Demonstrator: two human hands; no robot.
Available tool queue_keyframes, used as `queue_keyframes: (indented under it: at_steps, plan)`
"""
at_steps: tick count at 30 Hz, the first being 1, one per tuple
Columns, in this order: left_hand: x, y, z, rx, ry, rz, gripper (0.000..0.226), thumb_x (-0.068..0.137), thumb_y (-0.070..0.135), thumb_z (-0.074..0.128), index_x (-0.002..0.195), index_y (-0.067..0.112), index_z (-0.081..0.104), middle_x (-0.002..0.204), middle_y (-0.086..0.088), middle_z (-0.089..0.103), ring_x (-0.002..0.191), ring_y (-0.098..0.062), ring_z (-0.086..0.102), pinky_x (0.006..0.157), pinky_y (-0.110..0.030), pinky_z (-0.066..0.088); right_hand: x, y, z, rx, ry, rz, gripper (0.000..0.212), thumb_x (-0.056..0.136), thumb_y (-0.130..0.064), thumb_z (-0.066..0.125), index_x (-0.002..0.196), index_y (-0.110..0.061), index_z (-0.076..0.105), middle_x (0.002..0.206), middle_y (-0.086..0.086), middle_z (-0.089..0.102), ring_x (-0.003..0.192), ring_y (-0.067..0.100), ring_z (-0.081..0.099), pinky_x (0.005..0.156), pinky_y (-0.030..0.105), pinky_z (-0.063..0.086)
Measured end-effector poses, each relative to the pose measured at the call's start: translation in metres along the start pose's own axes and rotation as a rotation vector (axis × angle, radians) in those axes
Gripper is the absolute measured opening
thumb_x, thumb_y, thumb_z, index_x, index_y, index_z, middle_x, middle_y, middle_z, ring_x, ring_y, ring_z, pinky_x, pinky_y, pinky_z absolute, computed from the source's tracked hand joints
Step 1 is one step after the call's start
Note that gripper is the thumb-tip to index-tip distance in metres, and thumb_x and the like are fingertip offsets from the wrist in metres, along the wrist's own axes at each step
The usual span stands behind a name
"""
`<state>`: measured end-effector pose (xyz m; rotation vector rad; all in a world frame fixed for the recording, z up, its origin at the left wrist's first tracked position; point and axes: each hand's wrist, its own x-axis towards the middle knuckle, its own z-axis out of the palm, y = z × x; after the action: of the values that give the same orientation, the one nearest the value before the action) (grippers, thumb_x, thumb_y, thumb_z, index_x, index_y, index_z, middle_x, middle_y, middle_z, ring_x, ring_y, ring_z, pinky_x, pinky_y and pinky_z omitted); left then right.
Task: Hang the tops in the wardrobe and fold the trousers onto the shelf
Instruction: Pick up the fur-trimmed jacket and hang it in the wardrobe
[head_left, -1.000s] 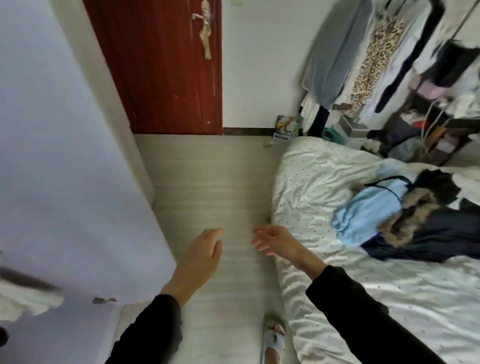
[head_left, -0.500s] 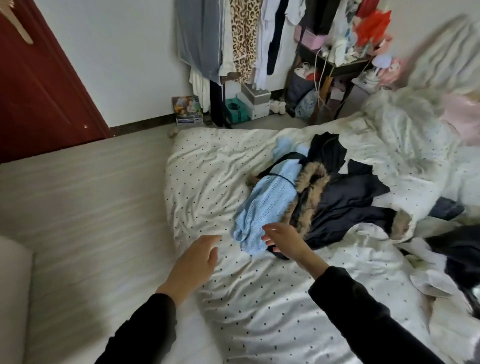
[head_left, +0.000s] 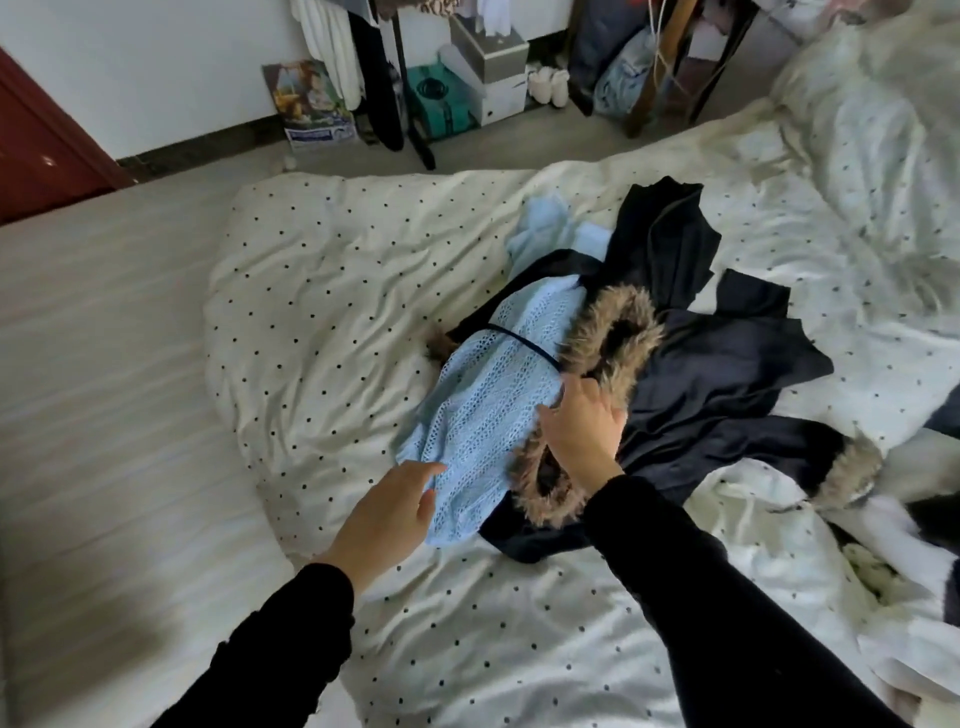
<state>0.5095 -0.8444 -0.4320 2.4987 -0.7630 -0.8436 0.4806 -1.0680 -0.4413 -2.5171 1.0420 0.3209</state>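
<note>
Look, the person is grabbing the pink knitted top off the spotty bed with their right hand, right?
Almost. The knitted top is light blue, not pink; the head view shows it. The rest holds: it lies on the spotty bed, and the right hand has its grip on the top's edge, beside the dark fur-trimmed coat.

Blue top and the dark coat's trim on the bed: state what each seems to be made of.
Light blue top: looks like open-weave knit yarn, matte, with rows of small holes in a lacy pattern. Coat trim: shaggy brown fur, probably fake, with long tufted fibres. Dark coat: smooth woven cloth with a slight sheen; the fibre is unclear.
</note>
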Motion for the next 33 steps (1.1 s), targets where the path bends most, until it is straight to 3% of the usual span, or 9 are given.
queue_keyframes:
  at_steps: [4,8,12,17,23,26,27,29,33]
  plan:
    - [0.019,-0.006,0.011,0.003,-0.001,-0.024,0.038,0.1,0.019,0.038,0.137,0.02,0.043,0.134,0.003,0.048,0.118,-0.013,0.048,0.087,-0.019,0.032,0.036,0.012,0.013,-0.066,0.085,0.146,0.078,0.091,-0.056,0.045,0.146,-0.006,0.021,0.14,0.011,0.038,0.129,0.028,0.036,0.098,0.045,0.029]
    - [0.031,0.0,0.015,-0.008,0.0,-0.014,0.038,0.099,0.019,0.039,0.137,0.021,0.044,0.133,0.004,0.05,0.112,-0.015,0.051,0.086,-0.019,0.033,0.058,0.023,0.012,-0.046,0.168,0.155,0.05,0.095,-0.045,0.044,0.129,-0.009,0.047,0.127,0.012,0.05,0.121,0.03,0.041,0.094,0.042,0.028]
    - [0.037,0.01,0.011,-0.009,0.01,0.022,0.037,0.099,0.017,0.04,0.135,0.019,0.046,0.133,0.002,0.051,0.113,-0.016,0.052,0.09,-0.021,0.034,0.063,0.025,0.005,0.085,0.199,0.12,0.029,0.097,-0.027,0.045,0.118,-0.015,0.061,0.118,0.008,0.053,0.115,0.028,0.042,0.088,0.037,0.024]
    - [0.038,0.032,-0.007,-0.006,0.037,0.072,0.036,0.099,0.017,0.039,0.134,0.02,0.047,0.134,0.005,0.049,0.12,-0.013,0.048,0.093,-0.02,0.033,0.03,0.037,-0.013,0.393,0.21,0.073,0.021,0.095,-0.021,0.051,0.109,-0.015,0.065,0.115,0.002,0.056,0.113,0.022,0.046,0.073,0.028,0.012]
    - [0.03,0.075,-0.041,0.002,0.07,0.198,0.037,0.1,0.016,0.038,0.136,0.019,0.045,0.139,0.004,0.046,0.122,-0.014,0.047,0.097,-0.023,0.032,-0.014,0.039,-0.084,0.419,0.379,-0.062,0.015,0.096,-0.017,0.049,0.1,-0.013,0.063,0.103,0.001,0.065,0.101,0.022,0.052,0.069,0.028,0.011]
    - [0.019,0.106,-0.071,-0.055,0.14,0.295,0.037,0.098,0.013,0.042,0.135,0.015,0.046,0.135,-0.001,0.049,0.122,-0.017,0.048,0.097,-0.023,0.033,-0.029,0.028,-0.138,0.481,0.425,-0.223,0.01,0.094,-0.015,0.053,0.088,-0.017,0.059,0.086,0.002,0.067,0.087,0.026,0.062,0.079,0.031,0.022]
    - [0.016,0.116,-0.084,-0.076,0.172,0.32,0.037,0.097,0.012,0.043,0.135,0.014,0.046,0.133,-0.002,0.051,0.118,-0.019,0.051,0.094,-0.023,0.035,-0.035,0.022,-0.156,0.51,0.44,-0.294,0.012,0.093,-0.015,0.055,0.082,-0.021,0.056,0.079,-0.001,0.066,0.084,0.026,0.065,0.087,0.038,0.032]
    - [0.002,0.135,-0.114,-0.118,0.265,0.378,0.039,0.096,0.013,0.047,0.136,0.015,0.046,0.131,-0.003,0.052,0.107,-0.018,0.056,0.088,-0.022,0.037,-0.055,0.008,-0.189,0.538,0.501,-0.436,0.013,0.089,-0.021,0.058,0.078,-0.028,0.055,0.074,-0.011,0.063,0.08,0.023,0.067,0.087,0.054,0.044]
    - [-0.026,0.157,-0.153,-0.324,0.273,0.379,0.042,0.091,0.027,0.059,0.131,0.017,0.051,0.126,0.002,0.057,0.117,-0.01,0.052,0.099,-0.023,0.039,-0.087,-0.024,-0.212,0.588,0.47,-0.562,0.007,0.084,-0.022,0.066,0.078,-0.02,0.067,0.074,-0.015,0.062,0.079,0.017,0.066,0.084,0.052,0.047]
